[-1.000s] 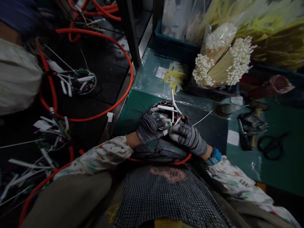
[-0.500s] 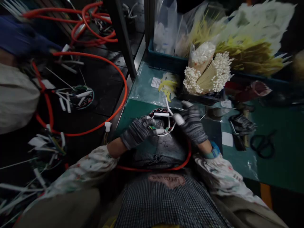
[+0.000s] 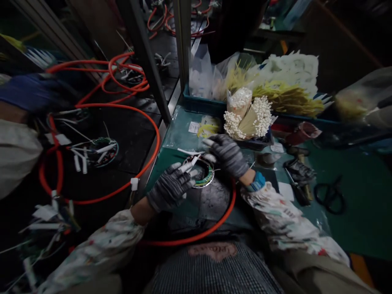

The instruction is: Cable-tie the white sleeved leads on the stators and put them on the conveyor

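Observation:
A ring-shaped coil assembly (image 3: 210,178) with green, dark and silvery parts lies on the bench in front of me; it looks like a motor stator. White sleeved leads (image 3: 190,152) stick up from its far side. My left hand (image 3: 171,184), in a grey striped glove with pale fingertips, reaches over the ring's left edge with fingers stretched and apart. Over the upper right of the ring is my right hand (image 3: 229,156), gloved alike, its forefinger and thumb apart beside the leads. Whether it touches a lead is blurred. An orange-red tube (image 3: 225,218) curves between the ring and my apron.
Left, more wired rings (image 3: 107,152) and orange-red tubing (image 3: 157,134) lie on a dark surface, near a co-worker's blue-gloved hand (image 3: 33,93). Behind stand a metal post (image 3: 150,61) and a bundle of white-tipped strands (image 3: 249,118). Right lie a hammer (image 3: 298,151) and black scissors (image 3: 330,198).
My left hand has gone from gripping the ring's near left side to spread fingers over it. My right hand has moved inward above the leads, which now lean left. The view has shifted.

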A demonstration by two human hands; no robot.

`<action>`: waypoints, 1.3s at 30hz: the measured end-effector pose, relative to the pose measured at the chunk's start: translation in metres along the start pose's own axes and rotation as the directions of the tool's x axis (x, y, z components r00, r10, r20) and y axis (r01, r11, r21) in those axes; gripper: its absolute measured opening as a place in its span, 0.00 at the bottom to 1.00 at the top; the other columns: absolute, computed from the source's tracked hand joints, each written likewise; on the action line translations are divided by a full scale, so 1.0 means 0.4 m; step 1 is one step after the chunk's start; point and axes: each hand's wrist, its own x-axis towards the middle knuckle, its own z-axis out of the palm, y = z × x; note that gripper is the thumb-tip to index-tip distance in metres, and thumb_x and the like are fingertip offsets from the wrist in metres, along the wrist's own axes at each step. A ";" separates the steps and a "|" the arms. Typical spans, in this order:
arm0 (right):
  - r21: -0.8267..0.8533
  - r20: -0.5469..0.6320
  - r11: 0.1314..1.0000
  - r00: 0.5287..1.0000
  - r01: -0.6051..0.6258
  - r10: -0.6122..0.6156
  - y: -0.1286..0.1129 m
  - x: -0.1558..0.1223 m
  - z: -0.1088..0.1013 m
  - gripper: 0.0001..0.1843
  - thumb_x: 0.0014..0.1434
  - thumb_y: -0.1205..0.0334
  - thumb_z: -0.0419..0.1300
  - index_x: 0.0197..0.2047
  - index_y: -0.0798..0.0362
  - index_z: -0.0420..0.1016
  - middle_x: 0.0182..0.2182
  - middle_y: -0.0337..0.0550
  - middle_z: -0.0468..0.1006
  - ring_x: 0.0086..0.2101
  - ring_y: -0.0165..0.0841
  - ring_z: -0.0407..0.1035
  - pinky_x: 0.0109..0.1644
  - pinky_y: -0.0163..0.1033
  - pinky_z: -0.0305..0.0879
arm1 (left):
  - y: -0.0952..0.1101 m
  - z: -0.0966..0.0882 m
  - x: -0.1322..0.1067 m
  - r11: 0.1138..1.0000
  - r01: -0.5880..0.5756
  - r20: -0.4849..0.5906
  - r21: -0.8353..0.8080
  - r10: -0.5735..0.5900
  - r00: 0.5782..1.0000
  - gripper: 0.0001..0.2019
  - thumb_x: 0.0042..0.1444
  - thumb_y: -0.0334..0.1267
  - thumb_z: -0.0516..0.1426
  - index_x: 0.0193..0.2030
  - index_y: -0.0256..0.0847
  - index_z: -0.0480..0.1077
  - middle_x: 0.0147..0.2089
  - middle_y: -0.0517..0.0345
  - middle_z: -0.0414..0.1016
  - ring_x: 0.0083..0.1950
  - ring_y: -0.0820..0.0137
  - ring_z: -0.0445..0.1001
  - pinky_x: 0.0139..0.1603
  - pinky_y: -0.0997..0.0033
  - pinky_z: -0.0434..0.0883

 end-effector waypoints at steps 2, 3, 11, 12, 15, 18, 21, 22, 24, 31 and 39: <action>-0.155 -0.207 0.977 0.972 -0.146 0.112 0.002 -0.014 -0.053 0.18 0.72 0.55 0.65 0.61 0.48 0.83 0.56 0.56 0.83 0.54 0.52 0.75 0.60 0.59 0.72 | -0.005 0.024 0.002 1.000 -0.003 -0.035 -0.029 0.002 0.999 0.10 0.69 0.46 0.63 0.51 0.46 0.80 0.64 0.54 0.84 0.74 0.54 0.73 0.76 0.45 0.69; -0.215 -0.272 0.951 0.949 -0.223 0.161 0.007 -0.009 -0.080 0.18 0.72 0.55 0.64 0.61 0.49 0.83 0.56 0.58 0.82 0.54 0.54 0.74 0.60 0.61 0.70 | -0.006 0.036 0.006 1.000 -0.006 -0.067 -0.023 0.005 0.998 0.11 0.66 0.48 0.67 0.49 0.46 0.80 0.60 0.54 0.85 0.72 0.54 0.76 0.75 0.47 0.71; -0.325 -0.214 0.832 0.892 -0.450 0.399 0.012 0.178 -0.144 0.12 0.65 0.62 0.66 0.51 0.55 0.83 0.66 0.62 0.74 0.65 0.64 0.61 0.67 0.75 0.54 | 0.062 0.111 0.048 0.984 0.162 -0.145 0.070 -0.151 0.978 0.13 0.62 0.47 0.72 0.39 0.42 0.77 0.34 0.55 0.83 0.50 0.53 0.85 0.54 0.49 0.83; -0.315 -0.232 0.824 0.880 -0.472 0.415 0.005 0.186 -0.141 0.10 0.66 0.63 0.65 0.48 0.55 0.83 0.65 0.61 0.75 0.64 0.63 0.61 0.68 0.75 0.53 | 0.067 0.113 0.050 0.984 0.165 -0.134 0.063 -0.155 0.979 0.12 0.63 0.46 0.71 0.39 0.42 0.77 0.33 0.56 0.83 0.49 0.54 0.85 0.53 0.50 0.83; -0.300 -0.250 0.816 0.866 -0.495 0.433 -0.013 0.175 -0.143 0.08 0.64 0.63 0.65 0.45 0.57 0.82 0.62 0.61 0.77 0.64 0.62 0.62 0.67 0.76 0.56 | 0.064 0.110 0.048 0.991 0.133 -0.088 0.003 -0.132 0.987 0.10 0.65 0.46 0.69 0.41 0.43 0.79 0.36 0.55 0.85 0.51 0.55 0.84 0.57 0.51 0.81; -0.298 -0.210 0.816 0.868 -0.495 0.449 -0.001 0.148 -0.150 0.09 0.62 0.64 0.69 0.45 0.58 0.82 0.64 0.63 0.74 0.66 0.64 0.61 0.68 0.78 0.55 | 0.050 0.106 0.037 0.993 0.102 -0.071 -0.059 -0.106 0.992 0.11 0.67 0.48 0.67 0.43 0.43 0.80 0.43 0.54 0.87 0.55 0.54 0.82 0.62 0.50 0.79; -0.176 -0.270 0.884 0.884 -0.434 0.380 0.038 0.123 -0.148 0.06 0.63 0.63 0.70 0.42 0.55 0.80 0.59 0.61 0.78 0.63 0.57 0.65 0.71 0.73 0.56 | 0.040 0.115 0.027 0.989 0.104 -0.100 -0.104 -0.115 0.988 0.11 0.67 0.49 0.67 0.43 0.43 0.79 0.44 0.54 0.87 0.57 0.54 0.82 0.63 0.50 0.78; -0.097 -0.328 0.929 0.893 -0.357 0.309 0.047 0.111 -0.146 0.04 0.65 0.62 0.68 0.41 0.52 0.79 0.54 0.59 0.80 0.61 0.52 0.69 0.71 0.70 0.60 | 0.039 0.121 0.025 0.988 0.101 -0.104 -0.116 -0.113 0.988 0.12 0.67 0.50 0.67 0.43 0.44 0.79 0.44 0.55 0.87 0.57 0.54 0.82 0.63 0.50 0.78; 0.098 -0.487 0.988 0.861 -0.116 0.149 0.044 0.075 -0.147 0.04 0.70 0.58 0.63 0.42 0.48 0.75 0.46 0.52 0.82 0.53 0.45 0.76 0.66 0.62 0.71 | 0.038 0.132 0.022 0.986 0.100 -0.089 -0.131 -0.112 0.990 0.12 0.67 0.50 0.67 0.43 0.45 0.79 0.43 0.55 0.86 0.57 0.54 0.81 0.63 0.49 0.78; 0.516 -0.526 0.844 0.722 -0.149 0.449 -0.147 -0.172 -0.189 0.08 0.72 0.49 0.66 0.44 0.41 0.76 0.34 0.40 0.84 0.30 0.42 0.80 0.35 0.52 0.80 | 0.042 0.134 0.022 0.979 0.091 -0.106 -0.183 -0.111 0.988 0.16 0.69 0.55 0.63 0.45 0.43 0.80 0.47 0.51 0.86 0.59 0.53 0.81 0.63 0.46 0.78; 0.683 -0.351 0.698 0.742 -0.215 0.572 -0.208 -0.295 -0.071 0.09 0.72 0.54 0.64 0.40 0.41 0.69 0.26 0.33 0.81 0.19 0.36 0.74 0.21 0.41 0.73 | 0.052 0.101 0.040 0.950 0.249 0.180 -0.187 -0.216 0.960 0.13 0.70 0.52 0.60 0.45 0.46 0.80 0.48 0.53 0.87 0.64 0.52 0.79 0.68 0.48 0.74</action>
